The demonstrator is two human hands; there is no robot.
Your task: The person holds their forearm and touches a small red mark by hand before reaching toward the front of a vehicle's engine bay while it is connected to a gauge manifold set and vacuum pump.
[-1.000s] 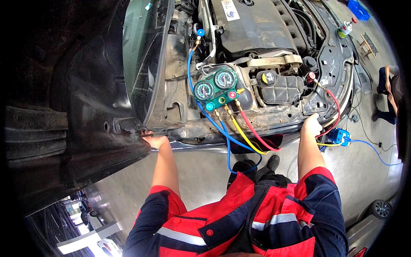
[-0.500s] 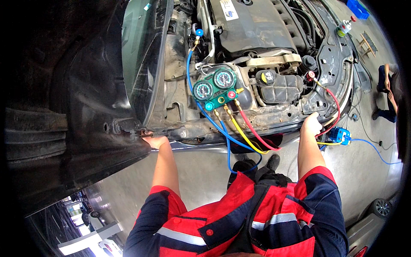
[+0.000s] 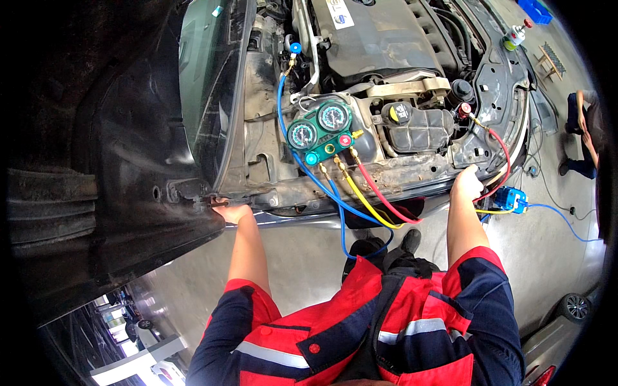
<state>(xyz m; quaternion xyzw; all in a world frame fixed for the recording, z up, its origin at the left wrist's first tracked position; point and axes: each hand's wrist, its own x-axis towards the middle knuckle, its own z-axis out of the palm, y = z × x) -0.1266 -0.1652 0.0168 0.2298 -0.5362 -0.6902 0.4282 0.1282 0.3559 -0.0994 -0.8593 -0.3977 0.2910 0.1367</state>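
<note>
My left hand point(image 3: 233, 212) is at the left end of the car's fender edge point(image 3: 302, 199), beside the hood hinge point(image 3: 183, 192); its fingertips are mostly hidden. Farther right, my right hand point(image 3: 467, 188) has its fingers curled on that same edge, next to a red hose point(image 3: 503, 154). Between and above my hands lies a green manifold gauge set point(image 3: 318, 132) with two dials and blue point(image 3: 280, 103), yellow point(image 3: 364, 199) and red hoses. The blue hose reaches a blue coupler point(image 3: 295, 49), the red one a red coupler point(image 3: 464, 110) beside a dark reservoir point(image 3: 412, 128).
A black raised panel point(image 3: 116, 128) fills the left. Right of the car are a blue pump point(image 3: 512, 201), cables on the floor, a low stand point(image 3: 552, 61), a blue crate point(image 3: 534, 9), another person point(image 3: 582, 138) and a wheel point(image 3: 575, 307). A can point(image 3: 515, 38) sits at the engine bay's edge.
The car and gauge set appear slightly higher and farther left in the picture. Both my hands keep their places on the car.
</note>
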